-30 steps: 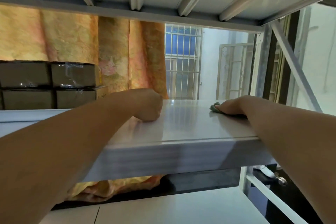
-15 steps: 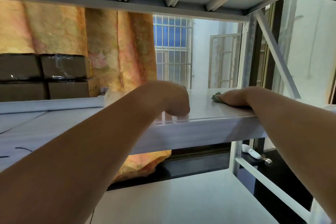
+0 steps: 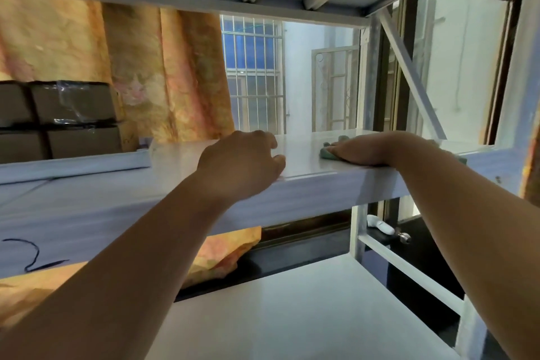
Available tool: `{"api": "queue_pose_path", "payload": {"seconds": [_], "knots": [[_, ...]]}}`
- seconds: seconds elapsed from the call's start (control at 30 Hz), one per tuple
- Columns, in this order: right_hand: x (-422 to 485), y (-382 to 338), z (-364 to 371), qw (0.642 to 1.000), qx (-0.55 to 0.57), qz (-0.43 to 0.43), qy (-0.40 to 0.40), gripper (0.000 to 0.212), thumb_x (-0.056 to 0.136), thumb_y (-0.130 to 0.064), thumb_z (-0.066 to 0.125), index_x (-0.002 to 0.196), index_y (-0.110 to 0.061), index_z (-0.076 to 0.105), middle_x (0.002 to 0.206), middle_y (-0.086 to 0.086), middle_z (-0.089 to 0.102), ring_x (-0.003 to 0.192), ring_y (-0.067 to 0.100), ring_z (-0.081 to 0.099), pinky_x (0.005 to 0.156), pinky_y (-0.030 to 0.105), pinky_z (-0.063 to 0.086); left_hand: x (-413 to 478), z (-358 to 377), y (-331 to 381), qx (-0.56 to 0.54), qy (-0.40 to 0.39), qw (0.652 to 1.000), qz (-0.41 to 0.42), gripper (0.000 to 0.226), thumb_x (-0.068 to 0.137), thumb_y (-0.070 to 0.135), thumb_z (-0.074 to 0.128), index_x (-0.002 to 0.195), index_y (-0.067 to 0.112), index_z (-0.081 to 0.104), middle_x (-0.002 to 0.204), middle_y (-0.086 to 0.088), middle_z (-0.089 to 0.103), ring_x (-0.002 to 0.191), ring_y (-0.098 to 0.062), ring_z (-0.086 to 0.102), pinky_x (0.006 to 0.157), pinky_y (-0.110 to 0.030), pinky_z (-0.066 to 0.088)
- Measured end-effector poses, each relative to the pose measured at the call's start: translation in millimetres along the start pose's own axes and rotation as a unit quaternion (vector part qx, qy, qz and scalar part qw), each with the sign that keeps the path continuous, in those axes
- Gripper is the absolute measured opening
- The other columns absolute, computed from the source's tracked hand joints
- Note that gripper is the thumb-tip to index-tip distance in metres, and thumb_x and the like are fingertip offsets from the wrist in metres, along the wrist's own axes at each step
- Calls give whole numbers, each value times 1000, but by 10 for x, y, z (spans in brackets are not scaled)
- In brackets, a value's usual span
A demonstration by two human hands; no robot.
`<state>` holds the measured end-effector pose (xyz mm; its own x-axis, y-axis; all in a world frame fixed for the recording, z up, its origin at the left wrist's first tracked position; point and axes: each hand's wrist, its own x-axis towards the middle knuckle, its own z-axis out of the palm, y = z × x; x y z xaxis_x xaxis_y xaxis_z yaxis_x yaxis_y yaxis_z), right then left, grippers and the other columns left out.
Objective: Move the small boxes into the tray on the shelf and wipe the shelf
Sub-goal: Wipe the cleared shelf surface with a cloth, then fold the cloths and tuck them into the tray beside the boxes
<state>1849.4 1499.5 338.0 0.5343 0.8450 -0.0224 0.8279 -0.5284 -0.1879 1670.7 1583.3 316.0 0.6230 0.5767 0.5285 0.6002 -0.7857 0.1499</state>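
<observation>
Right hand (image 3: 368, 152) flat on green cloth (image 3: 328, 153), fingers straight, pressing it down near right end of shelf (image 3: 321, 187)
Most of shelf top lies left of cloth; next wipe likely goes left
Left hand (image 3: 242, 166) on shelf front edge, fingers curled, holding nothing
Brown boxes (image 3: 76, 120) at shelf far left

Both arms are bare. Behind the left hand (image 3: 242, 164), the left forearm (image 3: 131, 266) shows uncovered skin right down to the picture's lower edge. Behind the right hand (image 3: 365, 150), the right forearm (image 3: 467, 228) is likewise uncovered. The left hand's knuckles form a rounded ridge, and both wrists are slim.
</observation>
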Motion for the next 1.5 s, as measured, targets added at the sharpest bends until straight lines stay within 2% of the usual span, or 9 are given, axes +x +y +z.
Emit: {"api": "queue_pose_path", "payload": {"seconds": [0.13,0.7,0.83,0.9,1.0,1.17,1.3,1.37,1.5], "knots": [[-78,-191,38,999,-39,-31,0,58,101,-47,15,151,-17,21,156,9,24,144,24,22,115,34,14,-65,-40,39,-23,23,999,17,52,93,39,45,142,30,30,126,0,57,113,-26,56,85,-37,48],[-339,-1378,310,984,-26,-173,-24,52,102,-41,19,139,-13,42,150,9,36,132,22,37,108,35,24,-530,-493,-427,-5,102,994,-37,24,92,31,46,105,26,65,101,-2,68,91,-27,62,80,-36,51],[-504,-1764,411,966,64,-248,-41,31,104,-19,25,110,-5,52,107,11,61,85,6,51,78,9,37,-600,-645,-661,-24,112,991,-71,23,90,25,46,102,26,66,101,-2,68,92,-25,61,78,-33,49],[-567,-1870,441,951,120,-280,-59,21,103,-7,28,105,-10,48,76,-5,47,62,-5,47,54,-3,35,-646,-676,-743,-37,100,992,-74,23,91,23,46,101,26,66,102,-2,68,93,-24,61,78,-32,48],[-629,-1999,501,935,146,-320,-58,31,102,-3,30,128,5,45,77,-8,44,72,2,42,59,-2,37,-709,-703,-836,-103,72,990,-68,29,93,16,41,103,23,68,105,-1,68,97,-20,60,77,-29,47],[-607,-2152,602,924,111,-366,8,35,101,-4,32,131,6,47,132,21,52,99,9,37,64,8,34,-717,-729,-960,-176,96,978,-66,26,93,18,46,94,24,71,99,4,68,95,-14,60,69,-17,40],[-632,-2092,546,919,111,-378,12,27,101,-9,37,115,-8,60,102,3,61,84,-2,52,62,2,38,-780,-676,-1043,-165,79,983,-14,26,98,26,43,97,19,68,98,1,68,96,-17,60,76,-28,40],[-658,-2014,470,898,254,-360,19,21,97,-12,43,93,-13,64,85,3,64,72,0,58,61,2,41,-843,-649,-1102,-240,61,969,20,22,97,38,45,107,26,61,104,9,65,101,-9,59,81,-22,41],[-427,-1729,321,871,411,-229,141,23,90,-9,47,81,-16,67,114,8,66,106,25,63,74,27,44,-973,-664,-1124,-219,-42,974,25,79,67,69,65,137,45,38,129,22,49,112,8,47,87,-12,38]]}}
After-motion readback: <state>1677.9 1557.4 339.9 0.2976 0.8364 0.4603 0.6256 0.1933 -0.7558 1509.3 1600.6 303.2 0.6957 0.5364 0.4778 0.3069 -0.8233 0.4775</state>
